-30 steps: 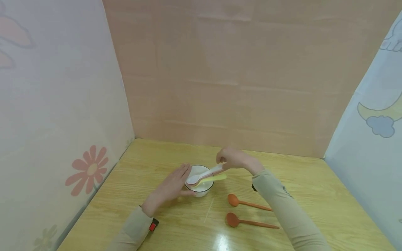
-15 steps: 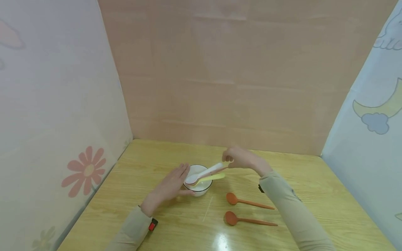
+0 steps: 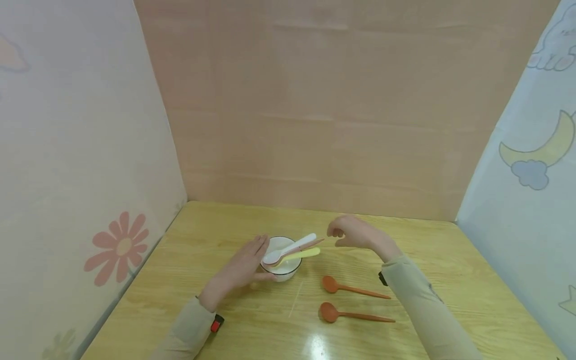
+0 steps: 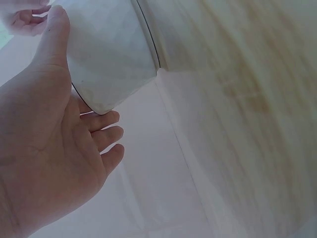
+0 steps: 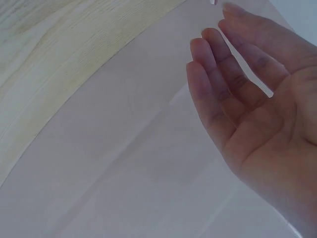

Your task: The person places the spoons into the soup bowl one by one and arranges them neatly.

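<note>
A white bowl (image 3: 282,276) with a dark rim stands on the table. My left hand (image 3: 240,265) holds it from the left, thumb on the near side and fingers at the far side; the left wrist view shows the bowl (image 4: 114,59) between them. Leaning in it, handles to the right, are a white spoon (image 3: 301,243), a pink spoon (image 3: 317,242) beside it and a yellow spoon (image 3: 309,253) nearest me. Right of these handles, my right hand (image 3: 355,234) hovers with nothing in it; in the right wrist view its fingers (image 5: 218,74) are relaxed and apart from the thumb.
Two orange-brown spoons, an upper spoon (image 3: 330,284) and a lower spoon (image 3: 329,312), lie on the wooden table (image 3: 243,325) right of the bowl, handles pointing right. A brown backdrop (image 3: 288,125) rises behind the table, with patterned walls (image 3: 81,125) at the sides.
My right hand has let go of the white and pink spoons and moved away to the right. Both spoons now lean in the bowl. The left hand stays at the bowl.
</note>
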The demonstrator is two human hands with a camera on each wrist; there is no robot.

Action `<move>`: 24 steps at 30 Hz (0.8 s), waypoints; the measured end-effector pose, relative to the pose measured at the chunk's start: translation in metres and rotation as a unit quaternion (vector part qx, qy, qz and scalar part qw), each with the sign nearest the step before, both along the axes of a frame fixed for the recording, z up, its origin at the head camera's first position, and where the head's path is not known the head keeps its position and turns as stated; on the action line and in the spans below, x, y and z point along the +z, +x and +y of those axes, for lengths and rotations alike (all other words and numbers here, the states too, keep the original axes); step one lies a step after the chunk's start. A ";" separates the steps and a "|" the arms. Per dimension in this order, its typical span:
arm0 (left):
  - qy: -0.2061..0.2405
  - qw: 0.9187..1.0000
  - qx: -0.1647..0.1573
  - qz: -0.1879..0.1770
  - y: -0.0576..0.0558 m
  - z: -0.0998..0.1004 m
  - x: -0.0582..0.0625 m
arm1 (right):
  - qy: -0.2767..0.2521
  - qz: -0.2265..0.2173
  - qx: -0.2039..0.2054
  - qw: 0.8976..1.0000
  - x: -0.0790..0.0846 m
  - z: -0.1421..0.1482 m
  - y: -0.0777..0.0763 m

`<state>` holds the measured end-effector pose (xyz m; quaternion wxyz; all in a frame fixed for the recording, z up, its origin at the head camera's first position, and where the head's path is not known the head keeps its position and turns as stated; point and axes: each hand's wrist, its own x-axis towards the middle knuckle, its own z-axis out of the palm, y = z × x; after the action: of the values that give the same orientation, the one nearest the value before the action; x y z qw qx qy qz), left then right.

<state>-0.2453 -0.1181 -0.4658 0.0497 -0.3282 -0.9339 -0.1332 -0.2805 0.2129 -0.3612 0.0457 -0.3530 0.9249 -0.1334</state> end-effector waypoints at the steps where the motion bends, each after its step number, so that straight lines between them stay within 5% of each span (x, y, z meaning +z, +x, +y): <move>1: 0.000 1.000 0.001 0.000 0.000 0.000 0.000 | -0.001 0.000 -0.001 1.000 -0.001 0.001 0.001; 24: 0.003 1.000 0.004 -0.009 0.003 -0.001 0.002 | -0.045 -0.058 -0.045 0.996 -0.030 0.041 0.031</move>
<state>-0.2428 -0.1188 -0.4642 0.0429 -0.3227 -0.9354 -0.1383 -0.2499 0.2539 -0.3910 0.0771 -0.3045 0.9288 -0.1965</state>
